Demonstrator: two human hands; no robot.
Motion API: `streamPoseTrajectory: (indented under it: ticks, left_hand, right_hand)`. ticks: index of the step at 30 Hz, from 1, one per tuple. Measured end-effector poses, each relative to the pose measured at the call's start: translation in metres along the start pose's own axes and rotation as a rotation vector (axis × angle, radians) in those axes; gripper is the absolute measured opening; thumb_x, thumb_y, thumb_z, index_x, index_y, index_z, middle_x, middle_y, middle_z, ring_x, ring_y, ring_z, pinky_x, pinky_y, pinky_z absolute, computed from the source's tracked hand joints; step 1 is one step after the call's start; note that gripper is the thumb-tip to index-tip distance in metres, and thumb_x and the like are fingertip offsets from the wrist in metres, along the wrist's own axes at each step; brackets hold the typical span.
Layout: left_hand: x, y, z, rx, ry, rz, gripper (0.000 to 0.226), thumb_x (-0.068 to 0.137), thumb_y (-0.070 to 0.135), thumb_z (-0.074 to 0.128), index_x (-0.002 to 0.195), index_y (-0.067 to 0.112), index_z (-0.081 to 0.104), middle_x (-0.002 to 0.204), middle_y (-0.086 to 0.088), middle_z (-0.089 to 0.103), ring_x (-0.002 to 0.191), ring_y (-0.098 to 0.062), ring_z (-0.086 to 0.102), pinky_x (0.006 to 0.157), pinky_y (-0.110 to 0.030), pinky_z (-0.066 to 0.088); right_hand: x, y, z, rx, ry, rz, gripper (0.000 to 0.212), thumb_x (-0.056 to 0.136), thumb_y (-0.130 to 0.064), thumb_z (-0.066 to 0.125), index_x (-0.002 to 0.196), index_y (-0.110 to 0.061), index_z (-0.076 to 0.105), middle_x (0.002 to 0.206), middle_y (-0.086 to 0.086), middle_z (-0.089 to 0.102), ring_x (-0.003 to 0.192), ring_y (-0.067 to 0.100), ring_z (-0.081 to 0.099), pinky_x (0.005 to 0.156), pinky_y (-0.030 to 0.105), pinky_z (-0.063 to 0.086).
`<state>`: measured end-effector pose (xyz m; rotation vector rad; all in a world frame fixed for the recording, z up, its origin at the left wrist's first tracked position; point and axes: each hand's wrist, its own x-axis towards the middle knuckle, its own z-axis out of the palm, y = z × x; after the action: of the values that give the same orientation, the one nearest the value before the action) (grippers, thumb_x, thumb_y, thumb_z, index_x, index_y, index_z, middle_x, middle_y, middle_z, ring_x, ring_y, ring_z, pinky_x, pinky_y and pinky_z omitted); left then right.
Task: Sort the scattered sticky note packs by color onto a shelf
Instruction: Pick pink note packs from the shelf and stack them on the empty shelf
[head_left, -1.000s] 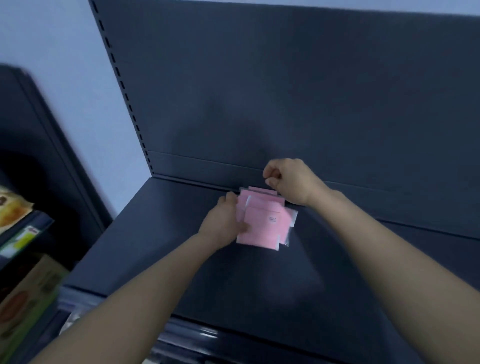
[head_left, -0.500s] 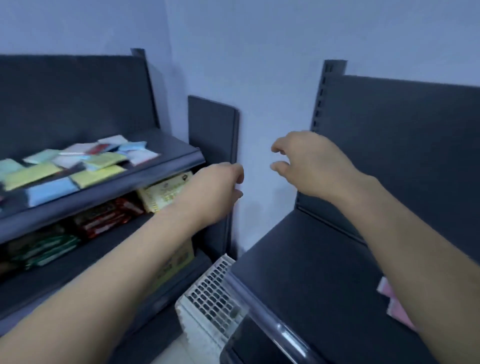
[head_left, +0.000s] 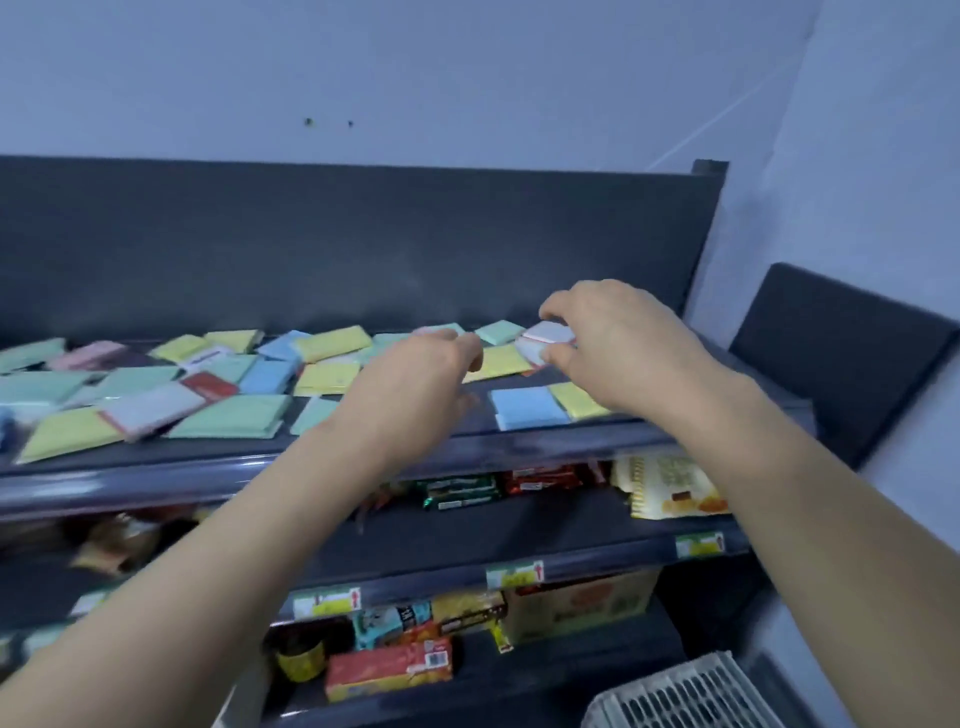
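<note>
Head view: pinching a pink pack (head_left: 546, 335) at the right end of the top shelf (head_left: 156, 475).
Fingers of the right hand (head_left: 618, 343) closed on its edges; those of the left hand (head_left: 415, 379) loosely bent, empty, beside it. Shallow pinch, so liable to slip, or to drag the yellow pack (head_left: 498, 362) touching it. Price tags (head_left: 517, 574) below the shelf unreadable.

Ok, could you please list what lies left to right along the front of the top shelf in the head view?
Far-left yellow pack, pinkish pack, large green pack, left hand, blue pack, small yellow pack. The right hand, gripping a white pack farther back, overlaps the last.
</note>
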<state>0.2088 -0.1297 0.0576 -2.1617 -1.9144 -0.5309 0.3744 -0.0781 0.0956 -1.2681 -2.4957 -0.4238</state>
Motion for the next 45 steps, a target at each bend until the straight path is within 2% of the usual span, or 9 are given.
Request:
streamPoseTrajectory:
  ticks: [7,13,22,29,33,36,38,42,45]
  left_hand:
    - [-0.013,-0.089,-0.002,0.077,-0.022,-0.277,0.023,0.09,0.026,0.058,0.108,0.014,0.052,0.105,-0.002,0.057,0.094,-0.026,0.055,0.078,-0.04,0.048]
    - [0.003,-0.132,0.002,0.116,0.001,-0.441,0.021,0.09,0.023,0.057,0.108,0.015,0.054,0.107,-0.001,0.058,0.094,-0.025,0.054,0.075,-0.033,0.044]
    - [0.094,-0.141,0.043,0.101,-0.026,-0.419,0.022,0.09,0.023,0.055,0.11,0.016,0.053,0.107,-0.002,0.058,0.095,-0.025,0.055,0.081,-0.04,0.048]
    - [0.122,-0.16,0.073,0.109,-0.098,-0.453,0.023,0.091,0.023,0.055,0.112,0.017,0.053,0.111,-0.001,0.058,0.1,-0.024,0.054,0.083,-0.038,0.047]
    - [0.128,-0.172,0.083,0.113,-0.13,-0.478,0.022,0.091,0.023,0.054,0.112,0.016,0.052,0.113,-0.001,0.058,0.1,-0.025,0.055,0.082,-0.037,0.046]
    - [0.131,-0.178,0.09,0.101,-0.131,-0.477,0.021,0.091,0.022,0.054,0.111,0.016,0.053,0.113,0.0,0.057,0.099,-0.025,0.054,0.079,-0.036,0.046]
    - [0.131,-0.182,0.093,0.095,-0.135,-0.474,0.021,0.091,0.024,0.054,0.112,0.017,0.053,0.113,0.0,0.057,0.099,-0.024,0.055,0.079,-0.035,0.046]
    - [0.124,-0.196,0.09,0.088,-0.117,-0.483,0.023,0.092,0.025,0.055,0.113,0.016,0.053,0.111,-0.001,0.058,0.096,-0.025,0.055,0.08,-0.036,0.048]
    - [0.111,-0.215,0.078,0.092,-0.08,-0.514,0.023,0.091,0.024,0.056,0.112,0.015,0.054,0.111,-0.002,0.059,0.096,-0.024,0.056,0.08,-0.036,0.048]
  right_hand:
    - [0.089,-0.068,0.038,0.114,-0.024,-0.21,0.025,0.095,-0.027,0.052,0.116,-0.014,0.058,0.112,0.005,0.061,0.107,0.028,0.054,0.08,0.036,0.041]
    - [0.176,-0.067,0.08,0.242,-0.122,-0.19,0.021,0.091,-0.021,0.058,0.109,-0.013,0.063,0.106,0.007,0.064,0.096,0.031,0.059,0.082,0.04,0.052]
    - [0.27,-0.022,0.181,0.25,-0.418,-0.196,0.03,0.081,-0.001,0.052,0.108,-0.009,0.063,0.103,0.009,0.061,0.083,0.025,0.056,0.07,0.035,0.047]
    - [0.305,-0.021,0.225,0.185,-0.752,-0.31,0.048,0.082,-0.012,0.05,0.129,-0.021,0.049,0.132,-0.002,0.051,0.119,0.025,0.052,0.101,0.043,0.045]
    - [0.314,-0.024,0.231,0.174,-0.729,-0.332,0.042,0.078,-0.019,0.061,0.12,-0.02,0.055,0.12,0.001,0.055,0.108,0.024,0.051,0.092,0.039,0.05]
    - [0.321,-0.022,0.231,0.14,-0.634,-0.267,0.011,0.078,-0.009,0.063,0.087,-0.008,0.057,0.096,0.009,0.059,0.082,0.027,0.055,0.065,0.03,0.049]
    - [0.324,-0.02,0.221,0.137,-0.51,-0.226,0.016,0.079,0.003,0.051,0.069,-0.008,0.046,0.081,0.01,0.053,0.071,0.028,0.05,0.056,0.028,0.038]
    - [0.325,-0.037,0.18,0.169,-0.225,-0.202,0.014,0.08,0.006,0.047,0.082,-0.008,0.047,0.084,0.01,0.047,0.077,0.033,0.048,0.063,0.033,0.036]
    - [0.324,-0.074,0.16,0.233,-0.144,-0.272,0.014,0.08,0.006,0.046,0.077,-0.008,0.044,0.085,0.011,0.049,0.075,0.034,0.047,0.053,0.03,0.03]
